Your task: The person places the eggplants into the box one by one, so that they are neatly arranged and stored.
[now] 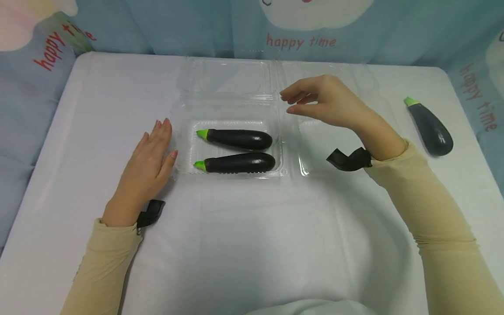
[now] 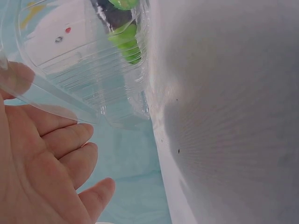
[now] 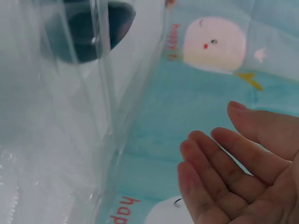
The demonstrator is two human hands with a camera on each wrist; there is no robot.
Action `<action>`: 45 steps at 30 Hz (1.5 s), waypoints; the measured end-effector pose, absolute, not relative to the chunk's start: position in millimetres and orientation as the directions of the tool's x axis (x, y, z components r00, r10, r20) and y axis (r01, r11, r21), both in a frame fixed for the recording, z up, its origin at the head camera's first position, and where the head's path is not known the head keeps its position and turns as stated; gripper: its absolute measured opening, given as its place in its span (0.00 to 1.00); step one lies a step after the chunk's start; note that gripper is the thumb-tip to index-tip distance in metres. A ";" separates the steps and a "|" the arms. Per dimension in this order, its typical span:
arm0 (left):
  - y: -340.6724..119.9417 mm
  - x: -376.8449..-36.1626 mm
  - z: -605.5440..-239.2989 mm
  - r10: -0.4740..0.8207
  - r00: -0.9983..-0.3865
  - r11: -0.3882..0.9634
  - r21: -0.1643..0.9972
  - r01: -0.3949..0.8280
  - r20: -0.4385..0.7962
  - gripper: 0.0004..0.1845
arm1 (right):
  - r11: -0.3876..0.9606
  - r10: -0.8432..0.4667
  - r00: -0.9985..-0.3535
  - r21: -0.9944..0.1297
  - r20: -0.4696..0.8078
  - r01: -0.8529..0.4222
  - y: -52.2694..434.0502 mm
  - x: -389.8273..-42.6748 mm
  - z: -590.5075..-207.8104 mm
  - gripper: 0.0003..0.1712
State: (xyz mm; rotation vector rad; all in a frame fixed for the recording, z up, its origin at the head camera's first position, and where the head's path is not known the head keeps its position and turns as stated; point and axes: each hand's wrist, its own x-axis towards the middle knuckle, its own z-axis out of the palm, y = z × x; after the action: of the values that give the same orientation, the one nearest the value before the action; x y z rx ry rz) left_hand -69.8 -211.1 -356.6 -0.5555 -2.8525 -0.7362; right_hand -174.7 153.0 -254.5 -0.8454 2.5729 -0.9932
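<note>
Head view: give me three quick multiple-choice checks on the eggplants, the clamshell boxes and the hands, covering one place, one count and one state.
1. Where does the loose eggplant lie?
A. on the table right of the boxes
B. in the right clamshell box
C. in the left hand

2. How many eggplants are in the left clamshell box?
A. one
B. two
C. three

3. What is the right hand doing?
A. gripping an eggplant
B. pressing a lid down
C. hovering over the boxes, holding nothing

Answers: 1 A, it rests on the cloth near the right edge. 2 B, two lie side by side, green caps leftward. 3 C, its fingers are loosely bent and empty.
</note>
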 end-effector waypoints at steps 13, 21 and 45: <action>-205.6 -71.6 -361.8 0.327 -0.914 0.805 0.436 0.402 0.240 0.31 | 0.646 -0.462 -0.854 -0.750 -0.237 -0.141 162.2 -231.2 -269.9 0.21; -205.1 -68.8 -363.9 0.326 -0.917 0.809 0.434 0.396 0.230 0.31 | 0.675 -0.448 -0.834 -0.734 -0.321 -0.080 159.3 -250.7 -284.1 0.23; -203.2 -71.3 -366.2 0.330 -0.906 0.802 0.428 0.417 0.265 0.31 | 0.616 -0.346 -0.849 -0.779 -0.399 0.115 149.0 -274.3 -293.3 0.19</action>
State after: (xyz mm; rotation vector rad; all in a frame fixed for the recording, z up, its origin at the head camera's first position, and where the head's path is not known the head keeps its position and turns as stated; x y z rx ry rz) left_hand -71.3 -203.2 -366.2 -0.5880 -2.8118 -0.7290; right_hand -274.3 149.0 -293.3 -0.1813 2.3181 -1.1683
